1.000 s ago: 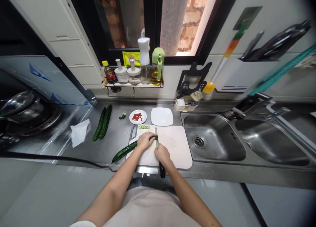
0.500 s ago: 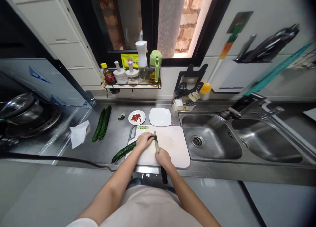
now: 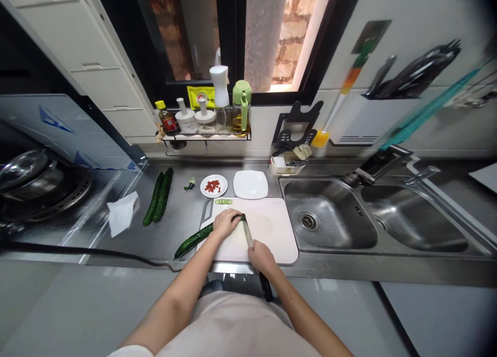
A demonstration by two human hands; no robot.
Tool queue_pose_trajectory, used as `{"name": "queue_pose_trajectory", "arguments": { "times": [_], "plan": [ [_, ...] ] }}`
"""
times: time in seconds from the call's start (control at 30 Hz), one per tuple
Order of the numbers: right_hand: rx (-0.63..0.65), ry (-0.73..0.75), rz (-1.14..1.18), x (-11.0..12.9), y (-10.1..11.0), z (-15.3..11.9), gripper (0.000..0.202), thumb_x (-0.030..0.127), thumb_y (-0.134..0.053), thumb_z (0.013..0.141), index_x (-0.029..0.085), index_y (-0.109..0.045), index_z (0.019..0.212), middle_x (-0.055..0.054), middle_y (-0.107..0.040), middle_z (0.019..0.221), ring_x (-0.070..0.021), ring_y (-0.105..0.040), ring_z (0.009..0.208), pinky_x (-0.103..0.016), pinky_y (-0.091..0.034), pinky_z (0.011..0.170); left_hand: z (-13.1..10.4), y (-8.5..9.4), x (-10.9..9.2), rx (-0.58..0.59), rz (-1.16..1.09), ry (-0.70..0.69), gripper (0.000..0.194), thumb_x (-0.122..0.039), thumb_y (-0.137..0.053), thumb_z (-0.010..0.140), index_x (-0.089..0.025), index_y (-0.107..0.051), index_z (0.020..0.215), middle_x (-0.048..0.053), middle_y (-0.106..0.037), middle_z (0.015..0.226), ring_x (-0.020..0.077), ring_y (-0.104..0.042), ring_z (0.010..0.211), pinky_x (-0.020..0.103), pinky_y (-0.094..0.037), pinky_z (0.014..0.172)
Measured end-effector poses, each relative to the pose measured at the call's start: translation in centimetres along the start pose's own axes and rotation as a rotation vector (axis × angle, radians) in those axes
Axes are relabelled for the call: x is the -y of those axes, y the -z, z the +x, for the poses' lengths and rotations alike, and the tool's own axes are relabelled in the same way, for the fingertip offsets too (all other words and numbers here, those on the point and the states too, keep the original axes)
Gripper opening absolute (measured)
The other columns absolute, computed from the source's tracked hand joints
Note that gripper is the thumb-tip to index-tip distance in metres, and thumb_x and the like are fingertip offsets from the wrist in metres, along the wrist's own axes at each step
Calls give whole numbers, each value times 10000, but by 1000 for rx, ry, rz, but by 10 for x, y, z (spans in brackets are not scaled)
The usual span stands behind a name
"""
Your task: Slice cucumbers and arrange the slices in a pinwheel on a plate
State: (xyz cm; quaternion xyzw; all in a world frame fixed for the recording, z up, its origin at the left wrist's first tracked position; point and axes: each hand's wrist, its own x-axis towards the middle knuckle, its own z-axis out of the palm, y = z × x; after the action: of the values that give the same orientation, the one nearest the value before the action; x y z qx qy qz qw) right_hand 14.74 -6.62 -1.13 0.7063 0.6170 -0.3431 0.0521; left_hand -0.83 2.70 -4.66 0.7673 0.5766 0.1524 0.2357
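Note:
My left hand (image 3: 226, 223) is closed over a dark green cucumber (image 3: 194, 241), near its right end. That cucumber lies slanted across the left part of a white cutting board (image 3: 272, 227), its other end past the board's edge. In my right hand (image 3: 262, 257) is a kitchen knife (image 3: 247, 231) with a black handle. The blade's tip is at the cucumber's right end, just beside my left fingers; whether it is in the flesh I cannot tell. Several overlapping cucumber slices (image 3: 224, 202) rest in a row at the board's upper left.
Behind the board stand a small plate of chopped red pieces (image 3: 212, 186) and a white square plate (image 3: 250, 184). Two whole cucumbers (image 3: 158, 196) and a white paper (image 3: 122, 213) lie left. A double sink (image 3: 326, 212) is right. Bottles (image 3: 222, 100) line a shelf above.
My right hand has drawn the knife back towards my body and slightly right, its handle now lower. My left hand stays on the cucumber. The whole view has shifted slightly.

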Motion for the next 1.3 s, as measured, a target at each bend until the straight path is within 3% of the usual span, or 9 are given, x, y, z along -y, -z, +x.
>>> {"name": "queue_pose_trajectory", "arguments": {
  "times": [0.53,0.8,1.1,1.3],
  "plan": [
    [-44,41,-150,-21,20,-16,311,186,-348,890,149,-593,1078,-154,-682,1023,-248,-635,965,-300,-400,741,0,1,0,27,13,-19,270,-338,-495,898,-305,-657,1112,13,-649,1120,178,-555,1084,295,-437,932],
    [-117,-4,-257,-29,29,-14,383,200,-323,937,198,-512,1270,-134,-689,995,-242,-644,950,-313,-395,768,-1,5,2,36,19,-38,289,-358,-480,901,-305,-651,1128,15,-653,1136,191,-564,1090,307,-443,932],
    [-302,22,-359,-38,39,-12,357,208,-387,927,220,-550,1245,-123,-667,1007,-257,-594,975,-324,-356,785,9,8,11,-255,-269,173,315,-321,-423,931,-235,-651,1131,42,-663,1165,178,-609,1017,312,-475,919],
    [-382,65,-403,-40,39,-11,423,230,-475,906,219,-492,1328,-114,-645,1030,-232,-549,973,-317,-317,806,16,19,7,-140,-382,54,285,-355,-521,876,-212,-687,1058,57,-680,1111,183,-619,981,311,-494,875]
  ]
}}
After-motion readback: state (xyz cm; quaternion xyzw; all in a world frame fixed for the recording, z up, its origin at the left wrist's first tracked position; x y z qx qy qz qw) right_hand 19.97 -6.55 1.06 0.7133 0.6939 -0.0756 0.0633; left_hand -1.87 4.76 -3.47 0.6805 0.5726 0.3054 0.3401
